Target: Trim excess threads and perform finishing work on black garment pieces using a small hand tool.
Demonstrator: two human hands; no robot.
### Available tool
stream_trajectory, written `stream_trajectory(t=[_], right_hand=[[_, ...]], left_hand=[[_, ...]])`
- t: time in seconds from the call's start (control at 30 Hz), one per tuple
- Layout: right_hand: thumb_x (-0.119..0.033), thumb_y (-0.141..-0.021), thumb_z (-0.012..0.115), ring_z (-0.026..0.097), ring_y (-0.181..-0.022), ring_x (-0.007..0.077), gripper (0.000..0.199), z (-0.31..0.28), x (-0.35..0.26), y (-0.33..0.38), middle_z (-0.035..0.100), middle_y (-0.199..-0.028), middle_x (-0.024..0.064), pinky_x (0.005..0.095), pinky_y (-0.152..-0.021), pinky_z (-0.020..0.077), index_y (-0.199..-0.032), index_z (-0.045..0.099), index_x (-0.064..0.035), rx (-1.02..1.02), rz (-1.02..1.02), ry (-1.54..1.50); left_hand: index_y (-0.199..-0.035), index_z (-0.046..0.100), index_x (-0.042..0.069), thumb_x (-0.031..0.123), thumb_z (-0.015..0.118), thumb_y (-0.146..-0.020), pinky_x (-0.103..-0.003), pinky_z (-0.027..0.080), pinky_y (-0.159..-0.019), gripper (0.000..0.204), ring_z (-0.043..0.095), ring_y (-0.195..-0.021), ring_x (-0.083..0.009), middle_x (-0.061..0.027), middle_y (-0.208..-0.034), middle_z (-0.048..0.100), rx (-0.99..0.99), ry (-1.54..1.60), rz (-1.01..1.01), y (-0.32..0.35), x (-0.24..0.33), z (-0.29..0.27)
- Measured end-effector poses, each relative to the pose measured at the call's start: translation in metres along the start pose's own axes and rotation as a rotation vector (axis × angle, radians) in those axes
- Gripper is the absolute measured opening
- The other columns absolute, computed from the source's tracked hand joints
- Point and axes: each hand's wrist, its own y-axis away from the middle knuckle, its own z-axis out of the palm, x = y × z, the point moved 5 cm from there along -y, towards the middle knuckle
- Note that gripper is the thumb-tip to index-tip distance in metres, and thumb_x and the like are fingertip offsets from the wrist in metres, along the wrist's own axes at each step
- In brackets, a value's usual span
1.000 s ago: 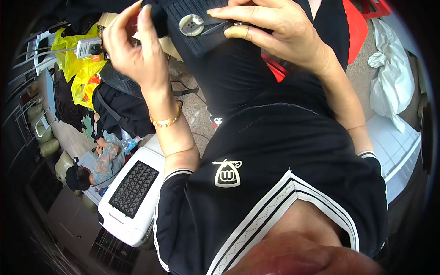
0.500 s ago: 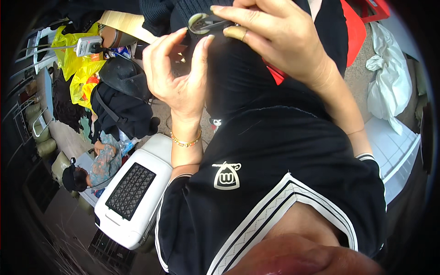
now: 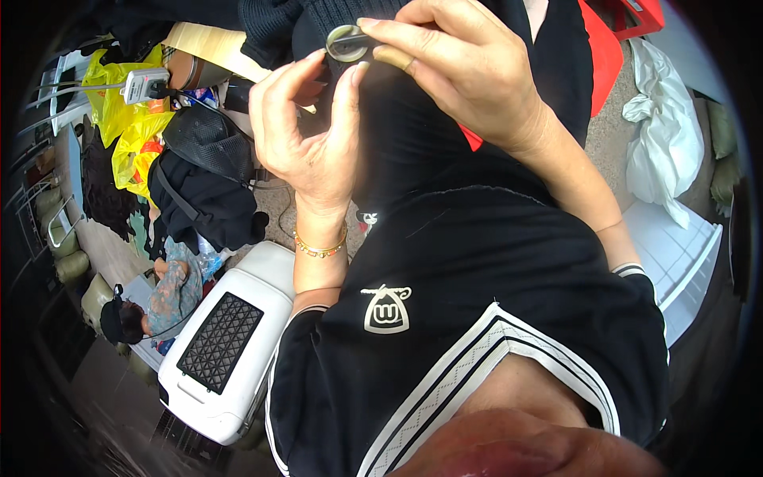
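Cluttered floor below with white appliance (image 3: 226,342) and yellow bags (image 3: 127,119); right hand (image 3: 469,71) fingers pinching round metal disc (image 3: 347,42) near dark garment (image 3: 413,143); left hand (image 3: 306,135) fingers apart, fingertip touching disc.

Left hand (image 3: 306,139) now nearer ring (image 3: 347,43)

Right hand (image 3: 469,71) pinches a small round silver metal disc (image 3: 346,43) between fingertips, against a black knitted garment (image 3: 381,20). Left hand (image 3: 310,135) raised just beside the disc, fingertips touching the fabric; beaded gold bracelet (image 3: 319,248) on its wrist. Below left: white plastic appliance with black grille (image 3: 226,346). Yellow plastic bags (image 3: 127,119) upper left.
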Motion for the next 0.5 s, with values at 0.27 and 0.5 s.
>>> stream_trajectory(t=[0.27, 0.5], right_hand=[[-0.004, -0.077, 0.077, 0.054, -0.073, 0.0177, 0.039, 0.001, 0.020, 0.003, 0.061, -0.083, 0.0067, 0.0267, -0.064, 0.0451, -0.114, 0.067, 0.0025, -0.123, 0.196, -0.396], [0.003, -0.064, 0.070, 0.054, -0.059, 0.0188, 0.054, 0.008, 0.023, 0.003, 0.054, -0.074, 0.0053, 0.0284, -0.053, 0.0454, -0.116, 0.070, -0.0117, -0.166, 0.071, -0.169]], left_hand=[[-0.104, 0.072, 0.006, 0.003, 0.084, -0.070, -0.022, 0.047, -0.062, 0.036, 0.060, -0.074, -0.0109, -0.0055, -0.095, 0.061, 0.018, -0.001, -0.007, 0.002, 0.004, -0.002], [-0.104, 0.074, 0.006, 0.001, 0.082, -0.072, -0.023, 0.048, -0.062, 0.033, 0.061, -0.074, -0.0123, -0.0052, -0.088, 0.063, 0.007, -0.049, 0.102, -0.002, 0.005, -0.003]])
